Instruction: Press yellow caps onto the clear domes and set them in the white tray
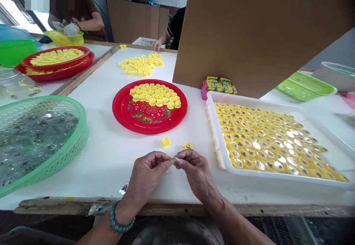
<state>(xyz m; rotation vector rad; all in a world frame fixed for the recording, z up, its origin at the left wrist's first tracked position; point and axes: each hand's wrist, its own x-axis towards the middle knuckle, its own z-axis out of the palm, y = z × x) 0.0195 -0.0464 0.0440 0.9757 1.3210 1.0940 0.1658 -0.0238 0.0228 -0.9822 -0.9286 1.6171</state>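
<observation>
Near the front edge of a white tabletop (102, 156): fingertips of left hand (146, 174) and right hand (198, 174) brought together, pinching between them a small pale piece (173, 160), too small to identify. Just beyond: plain round yellow plastic cap (165, 143); to its right, yellow cap with dark printed picture (187, 146). Farther: round red plastic tray (123, 116) with fruit decoration and large lettering, partly covered, not readable. At right: yellow-green printed packets (220, 86), text too small to read.
</observation>
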